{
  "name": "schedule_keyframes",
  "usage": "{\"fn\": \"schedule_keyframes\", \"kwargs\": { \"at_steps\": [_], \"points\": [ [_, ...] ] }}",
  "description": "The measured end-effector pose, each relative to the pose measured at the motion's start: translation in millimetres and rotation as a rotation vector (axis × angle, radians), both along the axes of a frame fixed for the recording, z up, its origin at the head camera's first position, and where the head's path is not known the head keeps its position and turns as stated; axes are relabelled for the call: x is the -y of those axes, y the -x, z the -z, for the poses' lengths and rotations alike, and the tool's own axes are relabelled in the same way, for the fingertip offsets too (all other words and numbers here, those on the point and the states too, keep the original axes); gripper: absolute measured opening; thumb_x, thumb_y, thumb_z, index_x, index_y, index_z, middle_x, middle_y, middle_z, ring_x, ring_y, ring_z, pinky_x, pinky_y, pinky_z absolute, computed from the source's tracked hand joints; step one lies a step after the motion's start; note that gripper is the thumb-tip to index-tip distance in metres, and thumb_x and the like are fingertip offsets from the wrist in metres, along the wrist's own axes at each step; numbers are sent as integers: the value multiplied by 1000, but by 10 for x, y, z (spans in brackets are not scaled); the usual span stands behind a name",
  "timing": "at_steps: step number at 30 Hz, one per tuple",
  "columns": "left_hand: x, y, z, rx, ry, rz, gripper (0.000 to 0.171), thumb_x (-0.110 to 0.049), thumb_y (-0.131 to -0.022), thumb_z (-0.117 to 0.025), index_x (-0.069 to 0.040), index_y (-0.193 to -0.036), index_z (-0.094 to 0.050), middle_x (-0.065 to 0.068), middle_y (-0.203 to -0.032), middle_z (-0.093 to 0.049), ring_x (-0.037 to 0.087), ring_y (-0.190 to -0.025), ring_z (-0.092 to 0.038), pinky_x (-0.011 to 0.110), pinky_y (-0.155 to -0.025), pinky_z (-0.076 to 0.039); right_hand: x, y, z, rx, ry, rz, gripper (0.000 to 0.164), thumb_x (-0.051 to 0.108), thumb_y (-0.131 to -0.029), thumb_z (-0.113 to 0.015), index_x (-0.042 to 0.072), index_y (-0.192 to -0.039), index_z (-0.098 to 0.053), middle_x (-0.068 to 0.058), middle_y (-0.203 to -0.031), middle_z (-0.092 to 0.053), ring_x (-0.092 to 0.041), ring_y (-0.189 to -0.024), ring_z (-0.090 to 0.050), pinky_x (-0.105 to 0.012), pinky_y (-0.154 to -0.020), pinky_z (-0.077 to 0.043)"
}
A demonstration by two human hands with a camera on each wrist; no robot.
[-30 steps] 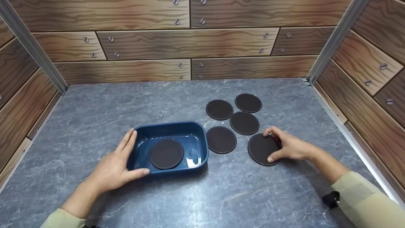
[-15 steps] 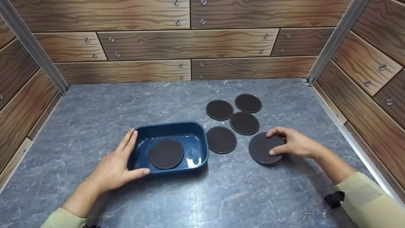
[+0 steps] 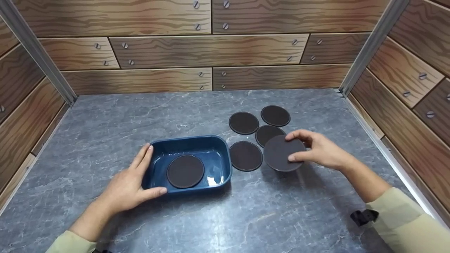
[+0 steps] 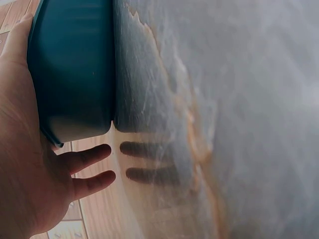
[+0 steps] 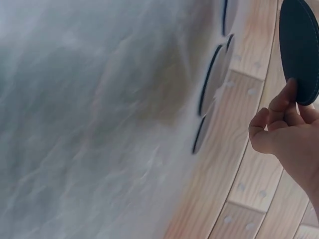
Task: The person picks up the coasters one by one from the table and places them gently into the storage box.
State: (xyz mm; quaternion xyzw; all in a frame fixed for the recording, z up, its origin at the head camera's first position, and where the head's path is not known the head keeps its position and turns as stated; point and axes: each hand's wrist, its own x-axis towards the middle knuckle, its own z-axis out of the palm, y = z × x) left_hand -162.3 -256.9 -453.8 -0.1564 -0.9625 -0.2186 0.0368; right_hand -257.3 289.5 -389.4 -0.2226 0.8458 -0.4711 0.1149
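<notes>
In the head view, my right hand pinches a round dark coaster by its edge, raised above the table. The right wrist view shows the same coaster, with the fingertips at its lower edge. My left hand rests against the left end of a blue rectangular dish, thumb on the front rim and fingers along the left side. In the left wrist view, two straight fingers extend beside the dish wall. Another coaster lies flat inside the dish.
Right of the dish lie a near coaster, a back-left coaster, a back-right coaster and a middle coaster, partly hidden by the held one. Wood-patterned walls enclose the grey marbled table.
My right hand has lifted the coaster off the table and moved it left and a little farther back, over the middle coaster's edge. The left hand and dish have stayed put.
</notes>
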Motion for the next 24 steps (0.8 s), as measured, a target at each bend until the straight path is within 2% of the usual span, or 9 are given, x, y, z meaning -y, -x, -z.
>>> {"fn": "schedule_keyframes", "kwargs": {
  "at_steps": [5,11,17,24],
  "points": [
    [-2,5,-2,3,-1,0,121,-74,-87,-73,-17,-173,-11,5,-179,-6,52,-117,-65,69,-93,-51,259,7,-75,-50,36,-15,54,9,-84,-91,3,-132,-66,-16,-131,-64,-30,-106,-66,-26,-86,-55],
    [1,2,3,0,-10,0,121,-73,-87,-74,-16,-173,-11,5,-179,-5,52,-120,-64,67,-94,-51,631,9,-183,-81,78,-38,56,12,-84,-92,6,-134,-66,-14,-135,-65,-30,-112,-65,-28,-92,-54],
    [5,-5,10,-2,-11,3,121,-73,-87,-73,-15,-173,-11,6,-179,-6,51,-121,-63,67,-94,-51,1021,20,-218,-75,142,-75,57,11,-83,-92,6,-134,-65,-16,-133,-64,-31,-107,-67,-34,-86,-59],
    [-4,0,-3,1,-8,7,120,-74,-87,-72,-16,-173,-10,6,-179,-5,53,-120,-63,68,-94,-51,1392,12,-203,-163,115,-112,56,18,-84,-91,9,-134,-67,-9,-131,-65,-30,-102,-64,-39,-90,-52]
  ]
}}
